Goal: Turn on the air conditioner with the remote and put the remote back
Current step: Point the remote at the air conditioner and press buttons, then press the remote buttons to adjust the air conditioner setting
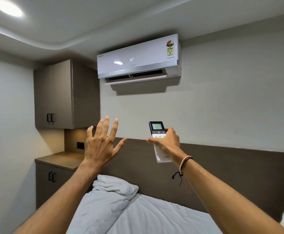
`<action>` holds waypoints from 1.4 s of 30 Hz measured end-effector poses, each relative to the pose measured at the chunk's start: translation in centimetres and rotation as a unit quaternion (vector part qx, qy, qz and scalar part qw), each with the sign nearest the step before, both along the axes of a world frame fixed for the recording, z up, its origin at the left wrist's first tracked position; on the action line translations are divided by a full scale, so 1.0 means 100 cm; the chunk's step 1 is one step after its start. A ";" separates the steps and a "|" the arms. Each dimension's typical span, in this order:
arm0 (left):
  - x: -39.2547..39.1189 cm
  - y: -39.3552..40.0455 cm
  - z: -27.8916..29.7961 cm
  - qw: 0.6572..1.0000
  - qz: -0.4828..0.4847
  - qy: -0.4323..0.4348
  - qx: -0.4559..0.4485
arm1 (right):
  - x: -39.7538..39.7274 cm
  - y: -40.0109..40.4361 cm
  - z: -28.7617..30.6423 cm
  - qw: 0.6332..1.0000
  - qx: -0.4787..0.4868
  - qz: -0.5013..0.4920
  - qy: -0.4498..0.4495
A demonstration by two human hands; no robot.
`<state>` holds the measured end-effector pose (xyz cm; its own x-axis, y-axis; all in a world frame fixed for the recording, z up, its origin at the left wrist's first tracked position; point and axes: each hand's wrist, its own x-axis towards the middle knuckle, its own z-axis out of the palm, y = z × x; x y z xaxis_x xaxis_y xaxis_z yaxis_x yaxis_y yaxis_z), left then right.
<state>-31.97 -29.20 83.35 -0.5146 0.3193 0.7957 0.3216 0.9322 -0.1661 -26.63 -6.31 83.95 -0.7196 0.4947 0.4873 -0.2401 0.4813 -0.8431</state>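
Centre right of the frame: my right hand (167,141) wraps the white remote (157,132), screen end tilted up.
Upper centre: wall air conditioner (138,59), display reading 20, flap open.
Centre left: my left hand (102,142), fingers spread, holding nothing.
Bottom: white bedding (138,215).

Place: small bedroom.
Bed (154,215): white sheets, crumpled pillow (116,184), padded brown headboard (222,166).
Storage: brown wall cabinet (60,93), low cupboard (53,179) beside bed.
Climate: wall-mounted air conditioner (138,59) showing 20°.
Lighting: recessed ceiling light (8,8).
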 end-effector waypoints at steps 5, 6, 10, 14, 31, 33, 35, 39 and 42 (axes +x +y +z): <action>0.000 0.006 -0.003 1.000 -0.008 0.002 0.002 | -0.001 0.003 -0.003 0.986 0.134 -0.096 0.037; 0.000 0.008 -0.004 1.000 -0.011 -0.001 0.002 | 0.000 0.006 -0.004 0.982 0.154 -0.105 0.036; 0.001 0.024 -0.009 1.000 -0.027 -0.006 0.002 | 0.006 0.022 -0.011 0.974 0.171 -0.145 0.029; 0.003 0.049 -0.019 0.998 -0.054 -0.009 -0.002 | 0.023 0.043 -0.018 0.968 0.163 -0.186 0.046; 0.068 0.261 -0.115 0.958 -0.274 -0.077 -0.032 | 0.171 0.207 -0.106 0.915 0.122 -0.382 -0.044; 0.084 0.289 -0.135 0.948 -0.300 -0.101 -0.042 | 0.195 0.227 -0.129 0.910 0.104 -0.396 -0.070; 0.101 0.321 -0.160 0.936 -0.334 -0.104 -0.043 | 0.216 0.247 -0.154 0.901 0.099 -0.411 -0.097; 0.153 0.385 -0.248 0.910 -0.360 -0.186 -0.090 | 0.280 0.283 -0.244 0.878 0.025 -0.433 -0.201; 0.169 0.393 -0.278 0.902 -0.355 -0.226 -0.096 | 0.303 0.291 -0.280 0.873 0.008 -0.435 -0.219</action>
